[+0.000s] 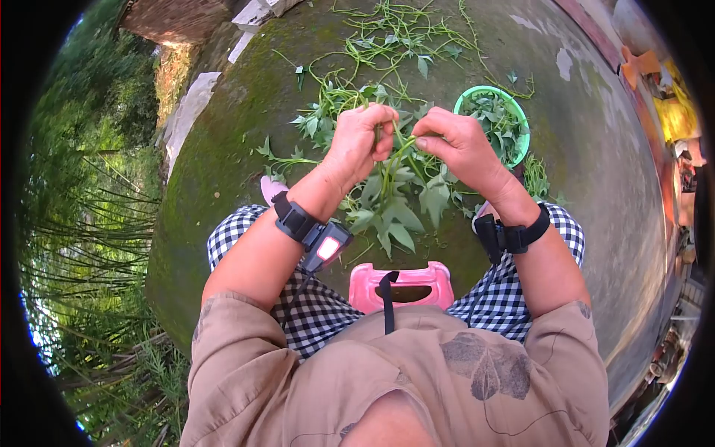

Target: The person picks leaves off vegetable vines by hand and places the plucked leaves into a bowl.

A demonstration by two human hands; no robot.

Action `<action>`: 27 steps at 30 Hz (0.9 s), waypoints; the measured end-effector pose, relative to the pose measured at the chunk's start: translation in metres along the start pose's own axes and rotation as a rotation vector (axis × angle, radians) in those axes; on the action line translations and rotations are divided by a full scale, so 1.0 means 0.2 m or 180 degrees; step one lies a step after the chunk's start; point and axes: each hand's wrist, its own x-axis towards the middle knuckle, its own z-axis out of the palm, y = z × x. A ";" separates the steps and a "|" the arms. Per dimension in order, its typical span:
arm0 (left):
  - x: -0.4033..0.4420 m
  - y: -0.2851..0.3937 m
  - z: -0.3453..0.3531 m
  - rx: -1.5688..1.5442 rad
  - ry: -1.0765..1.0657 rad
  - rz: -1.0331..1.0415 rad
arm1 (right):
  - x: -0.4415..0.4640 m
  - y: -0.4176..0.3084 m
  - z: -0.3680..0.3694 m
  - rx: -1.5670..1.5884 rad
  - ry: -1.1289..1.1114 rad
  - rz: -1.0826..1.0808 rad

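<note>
My left hand [365, 138] is closed around the stems of a leafy green vine [392, 205], which hangs down between my knees. Close beside it, my right hand [463, 147] pinches a stem of the same vine between thumb and fingers. The vine's lobed leaves spread below both hands. Just right of my right hand stands a round green basket [528, 134] with picked leaves [497, 123] in it. More leafy vines [320, 119] lie on the ground behind my left hand.
Long bare stems [402, 37] lie tangled on the mossy concrete ground [231, 149] farther out. A pink plastic stool [402, 277] shows between my legs. Bushes [89, 223] line the left edge; a yellow bag [676, 115] and clutter sit far right.
</note>
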 end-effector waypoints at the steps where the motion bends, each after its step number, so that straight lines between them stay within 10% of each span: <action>1: 0.00 0.02 0.01 -0.0037 -0.0105 0.0043 | 0.00 0.02 0.00 0.0089 0.0016 -0.0031; 12: 0.05 0.13 -0.12 -0.0362 -0.0276 0.0250 | -0.02 0.08 -0.02 0.0771 0.0016 0.0808; 27: 0.01 0.58 -0.50 0.0147 0.1196 0.1767 | -0.05 0.29 -0.02 0.0625 0.0515 0.1800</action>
